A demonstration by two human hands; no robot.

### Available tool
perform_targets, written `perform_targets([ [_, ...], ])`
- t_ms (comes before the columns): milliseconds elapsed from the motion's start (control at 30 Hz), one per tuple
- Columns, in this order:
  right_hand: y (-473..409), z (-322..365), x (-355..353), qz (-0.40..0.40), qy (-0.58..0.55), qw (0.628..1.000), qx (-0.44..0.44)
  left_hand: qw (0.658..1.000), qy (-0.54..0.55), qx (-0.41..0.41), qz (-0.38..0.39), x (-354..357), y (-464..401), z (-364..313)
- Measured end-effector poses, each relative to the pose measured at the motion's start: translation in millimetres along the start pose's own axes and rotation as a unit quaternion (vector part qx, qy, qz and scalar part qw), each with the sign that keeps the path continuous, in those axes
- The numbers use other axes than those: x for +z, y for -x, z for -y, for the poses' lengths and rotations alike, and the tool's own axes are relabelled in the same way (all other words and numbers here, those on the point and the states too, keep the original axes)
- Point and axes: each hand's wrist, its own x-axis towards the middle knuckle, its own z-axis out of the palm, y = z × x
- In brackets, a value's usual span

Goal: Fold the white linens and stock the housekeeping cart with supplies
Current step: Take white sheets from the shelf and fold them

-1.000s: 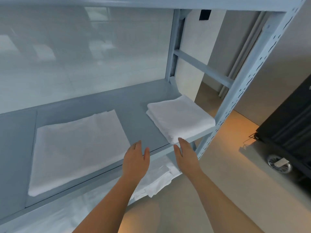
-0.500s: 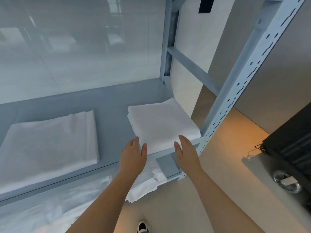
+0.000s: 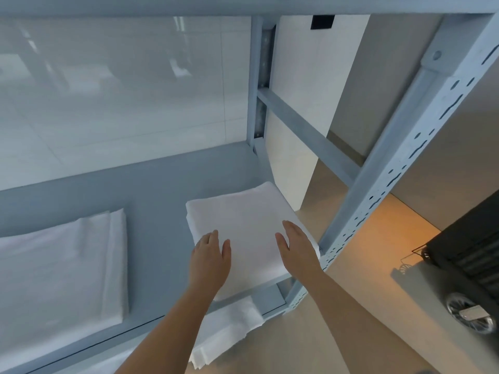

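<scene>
A thick folded stack of white linen lies at the right end of a grey metal shelf. My left hand lies flat with straight fingers at the stack's near left corner. My right hand reaches over the stack's near right edge, fingers straight and together; I cannot tell whether it touches the cloth. A wider, flatter folded white sheet lies on the same shelf to the left. The dark housekeeping cart with a caster wheel stands on the floor at the right.
The shelf's perforated upright post rises just right of the stack, with a cross brace behind it. More white linen hangs over the edge of the shelf below. A glossy white wall backs the shelving.
Both hands have moved forward from the shelf's front edge onto the near corners of the folded stack. The view has shifted closer and to the right.
</scene>
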Motion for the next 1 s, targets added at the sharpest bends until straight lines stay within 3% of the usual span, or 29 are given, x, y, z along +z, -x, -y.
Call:
perform_targets([
  [233,-66.7,-29.4,-12.2,0.034,0.084,0.995,-0.051,0.997,-0.072,-0.039,-0.017,18.2,-29.2,6.5],
  [367,-101.5,-47.8,-5.5,0.140,0.155,0.976,-0.067,0.992,-0.107,-0.071,0.003,37.2,-36.8,7.0],
  [767,-107.2,-66.7,12.3,0.210,0.102,0.971,-0.060,0.992,-0.005,-0.118,-0.052,57.2,-21.3,22.5],
  [900,-90.2,-61.1,19.0,0.225,0.096,0.967,-0.066,0.994,-0.054,-0.088,-0.028,54.9,-2.4,38.5],
  [1000,-73.9,-54.3,25.9,0.231,0.094,0.966,-0.065,0.992,0.005,-0.112,-0.061,46.6,16.7,43.0],
])
